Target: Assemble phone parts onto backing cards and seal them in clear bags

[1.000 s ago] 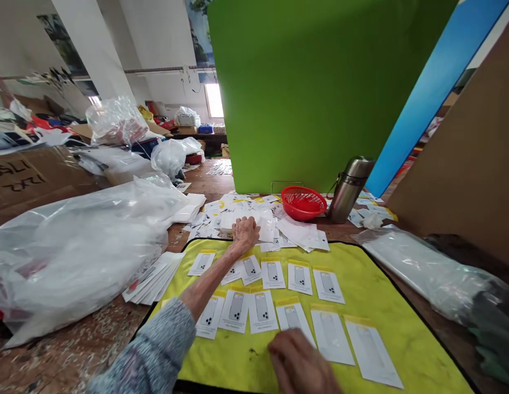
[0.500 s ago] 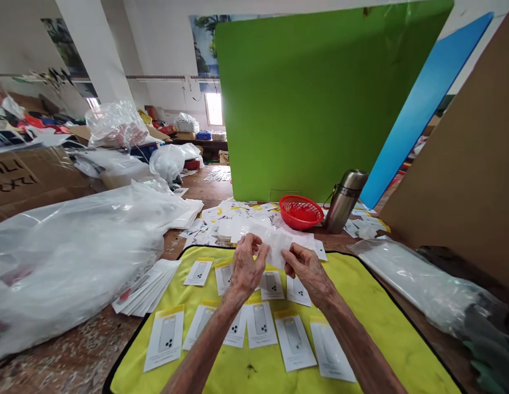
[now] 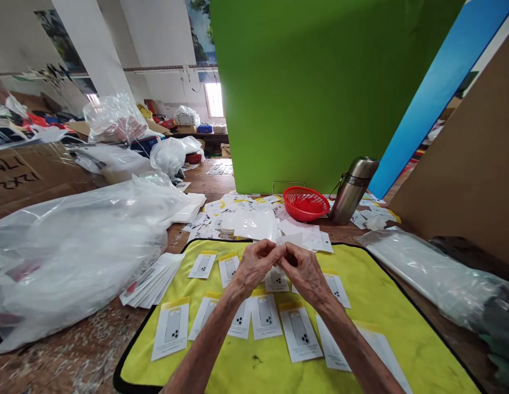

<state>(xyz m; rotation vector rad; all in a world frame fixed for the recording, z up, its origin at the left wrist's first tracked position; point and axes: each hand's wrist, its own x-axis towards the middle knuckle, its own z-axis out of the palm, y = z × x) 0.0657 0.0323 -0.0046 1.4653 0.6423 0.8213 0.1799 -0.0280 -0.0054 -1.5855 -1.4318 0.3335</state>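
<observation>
Over the far part of the yellow mat (image 3: 254,377), my left hand (image 3: 260,265) and my right hand (image 3: 303,271) meet, fingertips pinched together. Between them is a thin whitish sheet (image 3: 293,239), mostly hidden behind the fingers; its exact kind is unclear. Under and around my arms lie white cards with yellow top strips and a phone-case picture, among them a near-left card (image 3: 171,330), a middle card (image 3: 265,316) and a card below my hands (image 3: 276,280). Several others form rough rows, some partly covered by my forearms.
Loose white papers (image 3: 254,224) spread beyond the mat, beside a red plastic basket (image 3: 305,205) and a steel flask (image 3: 355,191). A fanned card stack (image 3: 153,282) and a big plastic bag (image 3: 82,246) lie left. Plastic wrap (image 3: 438,276) lies right; a green board (image 3: 320,98) stands behind.
My hands have come together from a small gap, and the whitish sheet stretched between them is now mostly covered by fingers. The view has shifted slightly.
</observation>
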